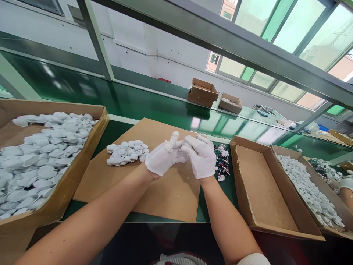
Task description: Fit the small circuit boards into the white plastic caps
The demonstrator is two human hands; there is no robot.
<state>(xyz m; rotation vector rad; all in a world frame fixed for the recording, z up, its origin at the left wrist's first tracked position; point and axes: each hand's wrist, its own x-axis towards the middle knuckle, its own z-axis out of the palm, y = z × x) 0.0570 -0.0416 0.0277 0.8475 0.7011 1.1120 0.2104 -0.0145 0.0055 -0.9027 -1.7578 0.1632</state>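
Both hands wear white gloves and meet above a brown cardboard sheet [168, 191]. My left hand [165, 154] has its thumb raised and its fingers reaching toward the other hand. My right hand [200, 154] is closed, with bent fingers touching the left fingertips; anything between them is hidden. A pile of white rounded pieces [127, 152] lies on the sheet, left of my left hand. Just right of my right hand is a heap of small circuit boards with red and black wires [222, 161].
A large carton [95, 138] of white pieces stands at left. At right are a shallow carton [261, 184] and another with white pieces [311, 189]. A co-worker's gloved hand [346, 183] shows at the right edge. A metal beam [220, 40] crosses above; small cartons [202, 92] stand behind.
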